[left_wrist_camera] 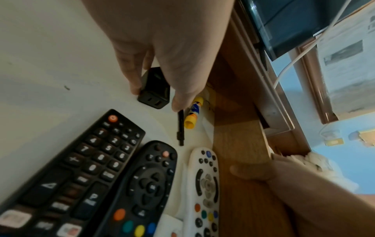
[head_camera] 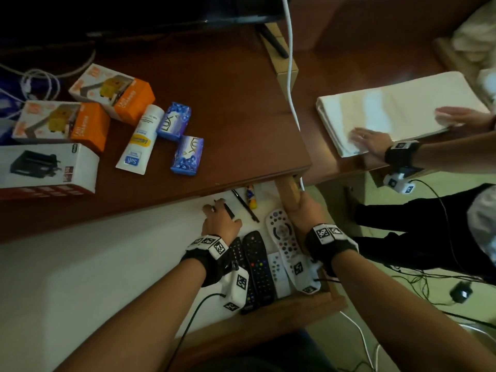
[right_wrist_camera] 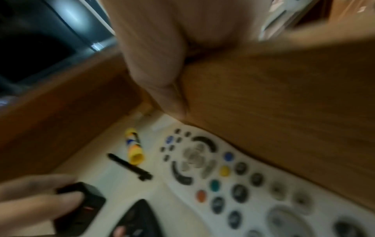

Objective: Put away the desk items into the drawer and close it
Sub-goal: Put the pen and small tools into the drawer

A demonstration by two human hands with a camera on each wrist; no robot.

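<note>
Both forearms are reaching forward and down, each wrist wearing a dark band with white marker blocks. The left hand (head_camera: 220,224) is lying knuckles up, its fingers (left_wrist_camera: 133,77) and thumb curling down and pinching a small black charger block (left_wrist_camera: 155,91) from either side. The right hand (head_camera: 304,210) is gripping the drawer's wooden side wall (head_camera: 288,190), thumb (right_wrist_camera: 162,89) pressing on the inner face while the remaining fingers are wrapping over the top edge; they are probably clasping the outer face, though blur in the right wrist view is hiding them.
</note>
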